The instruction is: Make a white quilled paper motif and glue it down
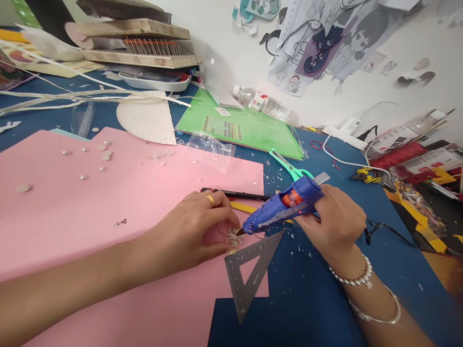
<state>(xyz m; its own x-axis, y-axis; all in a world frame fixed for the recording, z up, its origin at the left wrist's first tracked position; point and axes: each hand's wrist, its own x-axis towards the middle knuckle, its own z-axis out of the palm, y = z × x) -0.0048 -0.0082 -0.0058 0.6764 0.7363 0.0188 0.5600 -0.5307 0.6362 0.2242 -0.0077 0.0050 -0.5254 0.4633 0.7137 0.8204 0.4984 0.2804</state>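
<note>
While the nozzle sits this close to my fingertips, these are the things that matter, largest first:

Desk: blue, strewn with white scraps around the pink sheet.
Pink sheet: my landmark; everything below lies at its right edge.
Set square: grey, straddling that edge, just below the ornament.
Glue gun: blue, tilted down-left, tip at the ornament.
Right hand: fingers closed around the gun's handle.
Left hand: fingers curled, tips pressing the ornament down onto the sheet.
Paper ornament: small, white, curly, at the sheet's right edge.
Risk: hot glue could touch my left fingertips, being right beside the nozzle; too much glue could swamp the ornament.
</note>
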